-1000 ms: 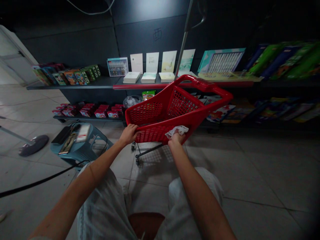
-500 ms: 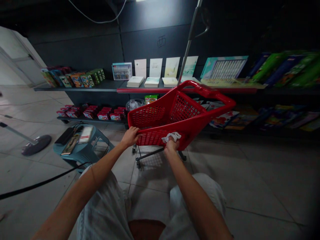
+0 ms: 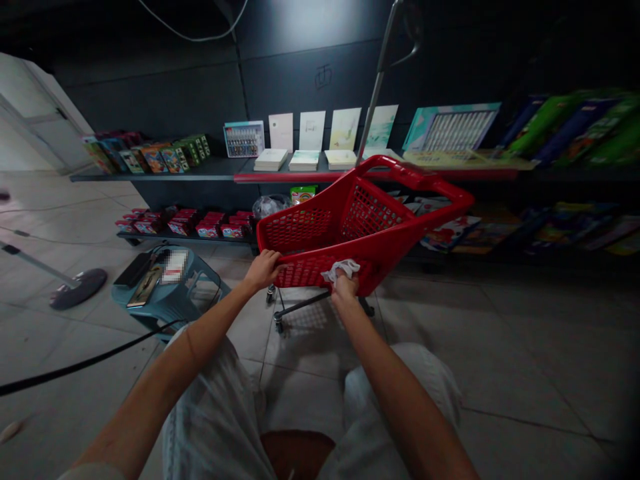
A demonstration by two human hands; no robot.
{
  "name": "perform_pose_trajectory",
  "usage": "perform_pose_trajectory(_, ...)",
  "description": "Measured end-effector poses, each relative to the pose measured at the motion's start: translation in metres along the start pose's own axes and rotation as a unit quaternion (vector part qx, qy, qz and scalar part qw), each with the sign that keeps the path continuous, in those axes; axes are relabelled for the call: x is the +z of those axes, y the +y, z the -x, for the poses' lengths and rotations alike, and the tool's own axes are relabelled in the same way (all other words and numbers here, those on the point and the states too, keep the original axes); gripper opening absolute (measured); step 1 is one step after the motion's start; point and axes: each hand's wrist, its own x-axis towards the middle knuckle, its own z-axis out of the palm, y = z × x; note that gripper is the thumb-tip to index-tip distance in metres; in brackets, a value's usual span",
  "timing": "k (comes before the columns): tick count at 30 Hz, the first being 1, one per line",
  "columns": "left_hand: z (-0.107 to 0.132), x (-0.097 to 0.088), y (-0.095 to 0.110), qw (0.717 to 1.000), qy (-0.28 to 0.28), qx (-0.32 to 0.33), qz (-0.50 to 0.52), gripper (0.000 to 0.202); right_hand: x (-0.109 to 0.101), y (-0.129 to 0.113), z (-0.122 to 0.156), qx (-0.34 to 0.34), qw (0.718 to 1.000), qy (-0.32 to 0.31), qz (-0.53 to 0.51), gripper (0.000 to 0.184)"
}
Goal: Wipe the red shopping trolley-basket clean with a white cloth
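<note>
Cart [image 3: 360,230]: red plastic, with a mesh-walled basket on a dark wheeled frame. It stands on the tiled floor [image 3: 500,347] just beyond the person's knees and close in front of the shelves. Its far, handle end sits higher than its near end.

Head view, hands:
- Left hand [image 3: 263,269]: on the near left corner of the cart's rim, fingers curled over the edge and gripping it.
- Right hand [image 3: 345,288]: against the near wall of the basket, fingers closed on a white cloth [image 3: 341,268]. The bunched cloth is pressed onto the red plastic just below the rim.
- Both forearms are bare and reach forward over light trousers [image 3: 215,400].

Head view, surroundings:
- Stool [image 3: 197,280]: teal plastic, on the floor left of the cart, carrying a few flat dark items [image 3: 134,270].
- Black cable [image 3: 75,367]: runs across the floor from the left edge towards the stool.
- Round stand base [image 3: 80,287]: on the floor, further left.
- Upper shelf [image 3: 200,175]: colourful boxes [image 3: 150,157] at the left, upright cards [image 3: 313,130] with stacked pads [image 3: 305,160] below them, and a large flat box [image 3: 450,127] at the right.
- Lower shelf: a row of small red boxes [image 3: 200,223].
- Metal pole [image 3: 377,87]: rises behind the cart's handle.
</note>
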Motion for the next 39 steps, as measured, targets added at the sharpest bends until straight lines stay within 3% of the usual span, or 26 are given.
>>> perform_pose_trajectory(13, 0.000, -0.001, 0.002, 1.000, 0.005, 0.005, -0.004, 0.020, 0.001, -0.001, 0.011, 0.013, 0.999, -0.030, 0.017, 0.048)
perform_pose_trajectory(24, 0.000, -0.002, 0.003, 1.000, 0.000, 0.009, -0.003, 0.021, 0.002, 0.021, 0.024, 0.035, 0.997, -0.065, 0.027, 0.051)
perform_pose_trajectory(39, 0.000, -0.002, 0.003, 1.000, -0.002, 0.004, -0.007, 0.022, 0.003, 0.013, 0.030, 0.044, 0.995, -0.074, 0.048, 0.046)
